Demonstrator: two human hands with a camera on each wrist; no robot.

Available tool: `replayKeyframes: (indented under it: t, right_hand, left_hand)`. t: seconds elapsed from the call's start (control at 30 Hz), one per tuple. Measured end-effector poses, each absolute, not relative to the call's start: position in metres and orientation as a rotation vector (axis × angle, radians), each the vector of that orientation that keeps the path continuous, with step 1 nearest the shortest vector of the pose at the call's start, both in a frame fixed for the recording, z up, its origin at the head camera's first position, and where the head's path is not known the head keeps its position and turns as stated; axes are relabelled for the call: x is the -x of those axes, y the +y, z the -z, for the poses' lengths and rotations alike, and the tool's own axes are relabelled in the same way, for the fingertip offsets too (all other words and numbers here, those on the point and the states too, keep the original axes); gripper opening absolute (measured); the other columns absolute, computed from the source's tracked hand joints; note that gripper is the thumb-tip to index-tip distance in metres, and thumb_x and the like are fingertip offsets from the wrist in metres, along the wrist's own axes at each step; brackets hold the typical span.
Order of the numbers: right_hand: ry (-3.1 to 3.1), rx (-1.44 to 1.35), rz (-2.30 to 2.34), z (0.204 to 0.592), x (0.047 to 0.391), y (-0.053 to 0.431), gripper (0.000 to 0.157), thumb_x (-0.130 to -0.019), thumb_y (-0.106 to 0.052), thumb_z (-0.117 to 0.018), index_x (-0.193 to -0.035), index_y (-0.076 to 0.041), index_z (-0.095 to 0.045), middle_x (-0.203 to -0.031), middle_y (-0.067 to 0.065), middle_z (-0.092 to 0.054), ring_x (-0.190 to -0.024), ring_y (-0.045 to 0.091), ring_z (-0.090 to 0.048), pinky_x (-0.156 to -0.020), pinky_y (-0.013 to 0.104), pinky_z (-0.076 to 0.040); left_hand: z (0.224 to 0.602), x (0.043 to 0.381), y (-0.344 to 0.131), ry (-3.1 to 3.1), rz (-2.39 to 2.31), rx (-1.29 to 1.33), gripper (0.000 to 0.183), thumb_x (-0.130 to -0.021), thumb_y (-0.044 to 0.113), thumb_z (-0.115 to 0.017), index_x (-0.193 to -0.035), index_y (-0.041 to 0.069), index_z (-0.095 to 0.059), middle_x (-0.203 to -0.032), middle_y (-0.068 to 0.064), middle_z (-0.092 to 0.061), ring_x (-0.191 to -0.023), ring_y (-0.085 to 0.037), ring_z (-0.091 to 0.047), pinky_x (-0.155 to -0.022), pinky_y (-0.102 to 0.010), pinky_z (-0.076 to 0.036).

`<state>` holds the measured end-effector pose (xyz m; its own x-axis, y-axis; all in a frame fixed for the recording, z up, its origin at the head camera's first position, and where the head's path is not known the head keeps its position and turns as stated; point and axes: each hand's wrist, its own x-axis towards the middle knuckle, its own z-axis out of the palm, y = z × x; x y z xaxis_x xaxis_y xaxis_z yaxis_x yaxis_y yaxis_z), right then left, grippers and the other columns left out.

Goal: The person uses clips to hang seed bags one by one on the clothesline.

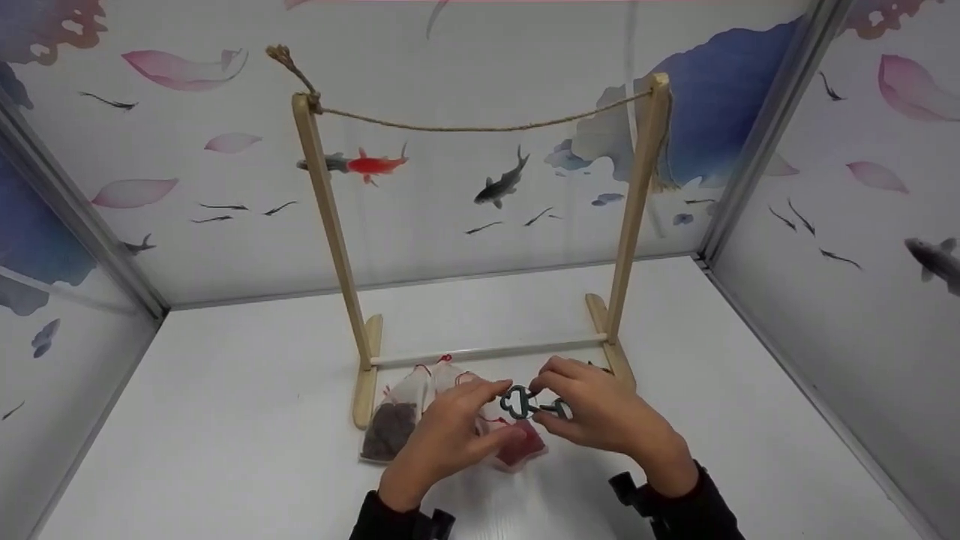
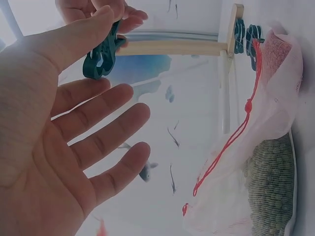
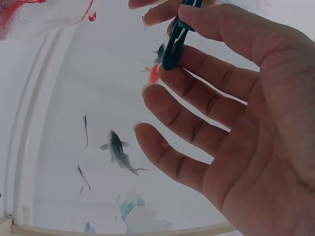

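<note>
My right hand [image 1: 596, 401] pinches a dark green plastic clothespin [image 1: 517, 403] between thumb and fingers, above the table. The clothespin's rounded loop end points toward my left hand [image 1: 448, 427]. That hand's index fingertip is right at the loop, with the thumb lower down. In the left wrist view, its other fingers are spread and nearly straight beside the clothespin [image 2: 101, 59]. Below the hands lie white mesh drawstring bags with red cords: one bag has dark contents [image 1: 388, 431], and another has red contents [image 1: 521, 444], partly hidden by the left hand.
Behind the bags stands a wooden frame [image 1: 330, 225] with a sagging twine rope [image 1: 480, 129] between its posts and a white crossbar [image 1: 487, 351] low down. More green clothespins [image 2: 253, 42] lie by the frame's right foot. Printed panels [image 1: 450, 217] enclose the white table [image 1: 225, 420].
</note>
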<state>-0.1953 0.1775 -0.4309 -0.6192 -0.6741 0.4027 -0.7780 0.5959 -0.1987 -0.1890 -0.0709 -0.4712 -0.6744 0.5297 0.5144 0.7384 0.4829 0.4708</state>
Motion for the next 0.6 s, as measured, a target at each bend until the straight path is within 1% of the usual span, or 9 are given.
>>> replayKeyframes:
  t: [0.17,0.27,0.5,0.6]
  right_hand:
    - [-2.564,-1.223,-0.52,0.4315,0.194,0.1744,0.025,-0.087,-0.023,-0.081,-0.107,-0.011,-0.071,-0.102,0.0,-0.063,-0.084,0.01,-0.059,-0.071,0.028,-0.053]
    - [-2.568,-1.23,-0.521,0.4314,0.1938,0.1737,0.025,-0.087,-0.023,-0.08,-0.107,-0.012,-0.07,-0.101,-0.001,-0.063,-0.083,0.01,-0.058,-0.07,0.028,-0.053]
    - [-2.551,-1.24,-0.52,0.4335,0.1935,0.1736,0.023,-0.087,-0.021,-0.081,-0.105,-0.012,-0.07,-0.099,-0.004,-0.061,-0.08,0.008,-0.056,-0.068,0.028,-0.051]
    - [-2.536,-1.251,-0.53,0.4352,0.1943,0.1735,0.023,-0.087,-0.02,-0.08,-0.105,-0.012,-0.07,-0.098,-0.004,-0.061,-0.079,0.008,-0.055,-0.067,0.027,-0.05]
  left_hand:
    - [0.4751,0.1915,-0.0729,-2.385,0.979,1.102,0.045,-0.091,0.035,-0.078,-0.125,0.006,-0.068,-0.108,0.001,-0.072,-0.095,-0.01,-0.066,-0.079,-0.029,-0.054]
    - [0.4766,0.1925,-0.0731,-2.366,0.982,1.113,0.043,-0.092,0.035,-0.077,-0.123,0.007,-0.069,-0.104,0.001,-0.072,-0.092,-0.009,-0.065,-0.077,-0.028,-0.053]
    - [0.478,0.1923,-0.073,-2.385,1.002,1.126,0.043,-0.092,0.032,-0.077,-0.124,0.005,-0.068,-0.107,-0.002,-0.072,-0.096,-0.014,-0.068,-0.08,-0.031,-0.055]
    - [0.4776,0.1923,-0.0726,-2.396,0.999,1.118,0.042,-0.092,0.032,-0.077,-0.123,0.005,-0.069,-0.107,-0.003,-0.072,-0.095,-0.013,-0.067,-0.08,-0.03,-0.055]
